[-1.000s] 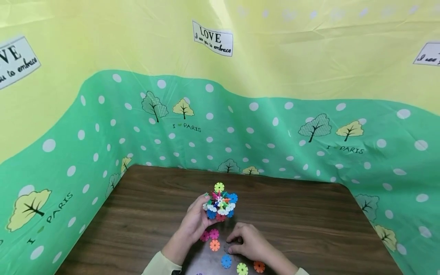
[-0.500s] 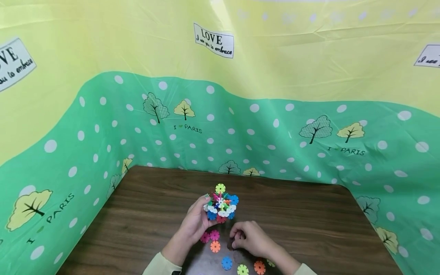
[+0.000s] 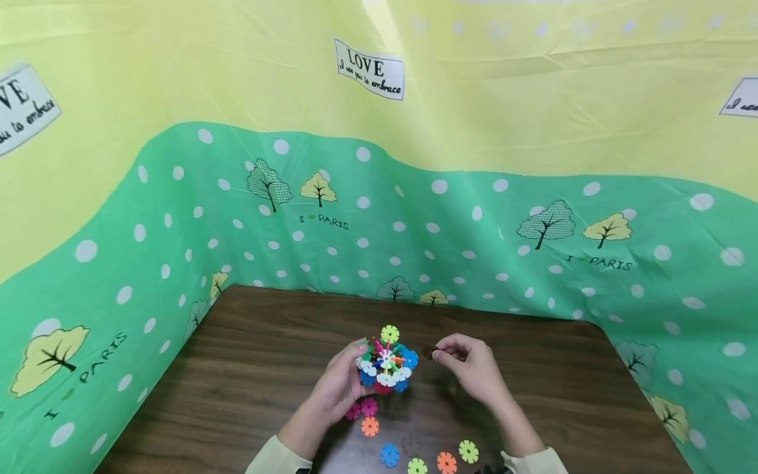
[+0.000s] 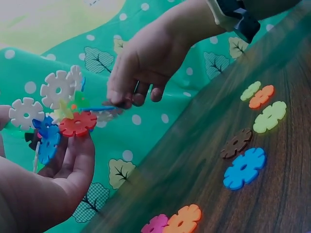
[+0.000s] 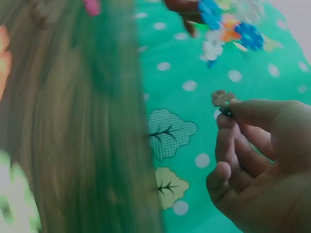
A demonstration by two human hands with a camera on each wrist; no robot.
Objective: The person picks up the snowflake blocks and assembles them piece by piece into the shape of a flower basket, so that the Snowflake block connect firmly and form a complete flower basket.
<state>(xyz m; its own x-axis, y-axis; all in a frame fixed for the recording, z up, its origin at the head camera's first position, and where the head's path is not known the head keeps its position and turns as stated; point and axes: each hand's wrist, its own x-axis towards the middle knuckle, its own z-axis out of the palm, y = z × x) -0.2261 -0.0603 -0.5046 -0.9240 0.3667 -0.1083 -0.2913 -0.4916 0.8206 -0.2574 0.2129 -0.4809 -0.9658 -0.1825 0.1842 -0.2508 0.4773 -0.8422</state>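
My left hand point(image 3: 337, 385) holds a ball-shaped cluster of interlocking snowflake discs point(image 3: 386, 359) above the table, its fingers curled under and around the near side. The cluster mixes white, blue, red, green, pink and orange discs, with a yellow one standing out on top. Just right of it, my right hand point(image 3: 470, 365) pinches a brown snowflake disc point(image 5: 222, 97) between thumb and index finger. A small gap separates this disc from the cluster in the head view. In the left wrist view, the right fingertips overlap the cluster's right side.
Loose discs lie on the dark wooden table point(image 3: 533, 368) near its front edge: pink point(image 3: 369, 407), orange point(image 3: 370, 426), blue point(image 3: 389, 455), yellow-green point(image 3: 468, 451) and a brown one point(image 4: 236, 143). A green and yellow patterned curtain point(image 3: 474, 230) rises behind the table.
My right hand has risen from among the loose discs, moving up and away with the brown disc to beside the cluster. The left hand's cluster has shifted slightly right and nearer.
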